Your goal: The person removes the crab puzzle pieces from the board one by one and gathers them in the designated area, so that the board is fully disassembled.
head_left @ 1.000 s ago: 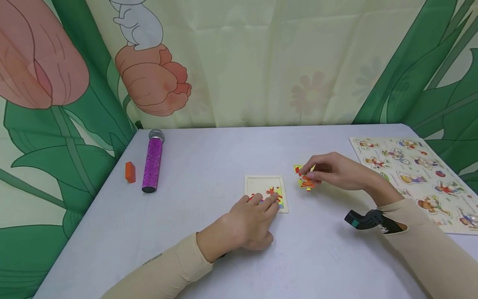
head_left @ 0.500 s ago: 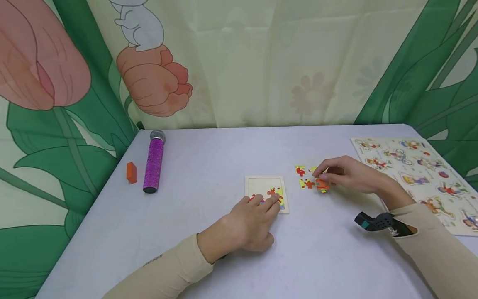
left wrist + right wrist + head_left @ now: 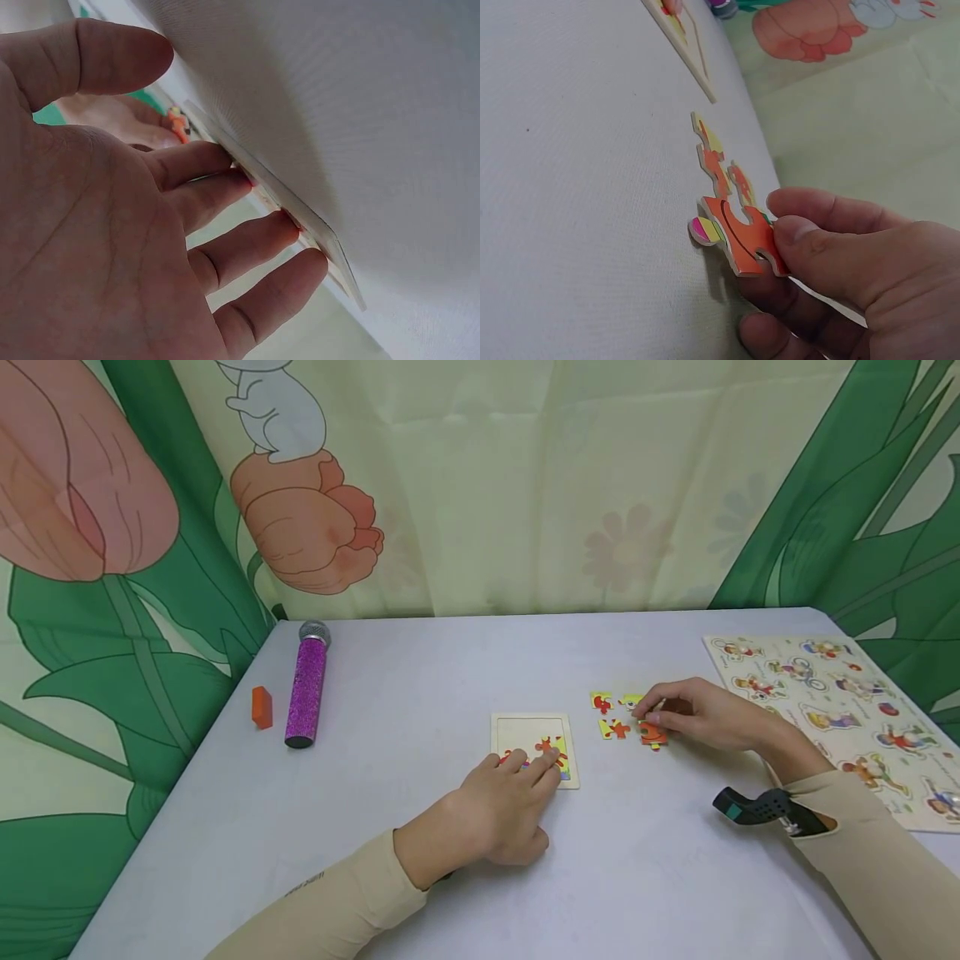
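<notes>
The right hand (image 3: pixel 701 717) pinches an orange puzzle piece (image 3: pixel 739 234) between thumb and finger, beside loose pieces (image 3: pixel 617 729). The left hand (image 3: pixel 498 814) rests parted fingers on a small board (image 3: pixel 517 727), well apart from the far edge of the table (image 3: pixel 420 677)

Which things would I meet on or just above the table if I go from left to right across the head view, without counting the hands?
Orange block → purple microphone → small puzzle board → loose puzzle pieces → orange puzzle piece → large picture board.

Orange piece (image 3: pixel 653 737) now farther right
</notes>
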Demonstrator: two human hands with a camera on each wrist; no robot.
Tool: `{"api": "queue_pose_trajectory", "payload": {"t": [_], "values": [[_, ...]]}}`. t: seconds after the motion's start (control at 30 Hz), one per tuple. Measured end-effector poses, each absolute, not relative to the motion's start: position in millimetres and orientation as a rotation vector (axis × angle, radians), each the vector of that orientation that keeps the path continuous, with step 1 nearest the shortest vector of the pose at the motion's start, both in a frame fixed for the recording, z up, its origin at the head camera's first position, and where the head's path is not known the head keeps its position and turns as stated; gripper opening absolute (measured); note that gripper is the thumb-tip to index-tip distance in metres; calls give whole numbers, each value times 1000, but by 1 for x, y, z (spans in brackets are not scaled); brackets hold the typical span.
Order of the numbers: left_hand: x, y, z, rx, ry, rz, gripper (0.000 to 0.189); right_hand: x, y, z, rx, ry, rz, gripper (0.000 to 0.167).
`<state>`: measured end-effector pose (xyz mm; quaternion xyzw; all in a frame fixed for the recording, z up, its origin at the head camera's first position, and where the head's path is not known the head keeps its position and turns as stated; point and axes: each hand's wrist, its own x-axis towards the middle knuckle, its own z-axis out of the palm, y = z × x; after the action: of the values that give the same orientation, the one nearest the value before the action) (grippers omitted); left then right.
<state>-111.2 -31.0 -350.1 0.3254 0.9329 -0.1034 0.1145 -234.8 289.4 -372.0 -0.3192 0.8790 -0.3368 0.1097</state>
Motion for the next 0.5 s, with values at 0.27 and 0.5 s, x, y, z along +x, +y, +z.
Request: {"api": "queue_pose_trajectory", "payload": {"t": [0.27,0.5], "values": [[-111,-31,-351,955,2736,-312,59,-233,291,-374,-985,2570,-1022,16],[-111,-31,-351,963,2738,-333,57,-231,290,-372,-1012,2578,-1023,16]]}}
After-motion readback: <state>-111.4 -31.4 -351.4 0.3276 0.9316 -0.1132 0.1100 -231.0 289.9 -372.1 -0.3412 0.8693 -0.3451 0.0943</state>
